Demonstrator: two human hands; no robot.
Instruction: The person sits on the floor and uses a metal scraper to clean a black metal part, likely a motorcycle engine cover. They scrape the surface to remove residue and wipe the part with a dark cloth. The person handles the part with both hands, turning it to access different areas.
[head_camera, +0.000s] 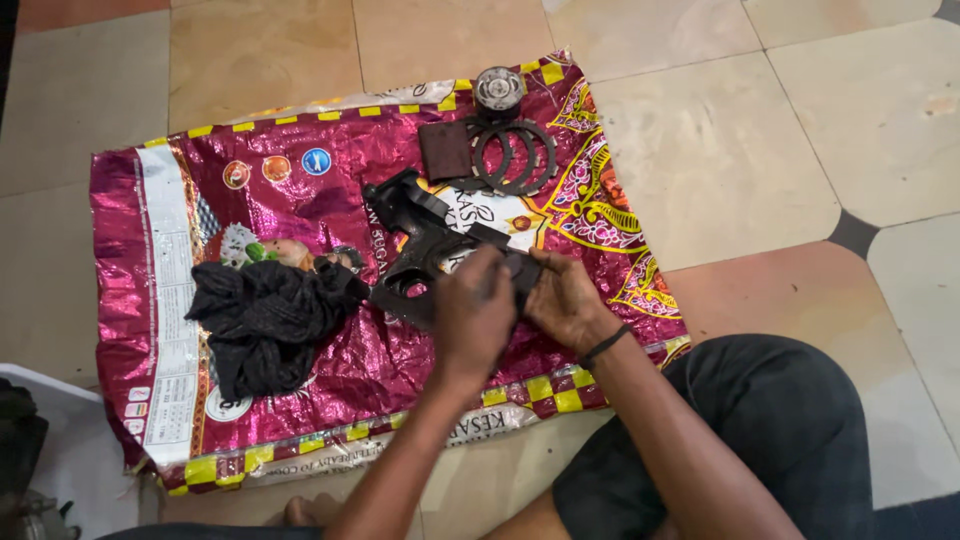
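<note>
Both hands, left hand (472, 310) and right hand (565, 300), grip the black metal part (420, 245), fingers closed. Greasy fingers could slip, dropping it onto the sack (150, 300).

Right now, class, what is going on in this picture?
A person sits on a tiled floor over a shiny magenta woven sack spread flat as a mat. The left hand and right hand together hold a small dark part, mostly hidden by the fingers, at the near end of a black metal frame lying on the sack. A crumpled black cloth lies to the left. Further away are thin dark rings, a dark square plate and a round metal piece.
</note>
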